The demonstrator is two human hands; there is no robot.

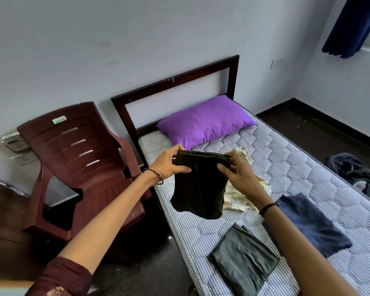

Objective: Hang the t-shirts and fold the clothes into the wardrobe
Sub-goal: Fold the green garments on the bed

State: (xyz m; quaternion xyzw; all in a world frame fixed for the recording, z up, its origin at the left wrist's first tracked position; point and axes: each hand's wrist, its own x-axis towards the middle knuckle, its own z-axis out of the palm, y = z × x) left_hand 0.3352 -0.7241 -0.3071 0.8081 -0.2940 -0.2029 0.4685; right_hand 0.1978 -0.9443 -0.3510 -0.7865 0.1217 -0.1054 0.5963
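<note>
Your left hand and right hand each pinched the waistband of the dark shorts above the mattress.

Matt dark cloth garment, quilted striped mattress, glossy plastic chair.
</note>
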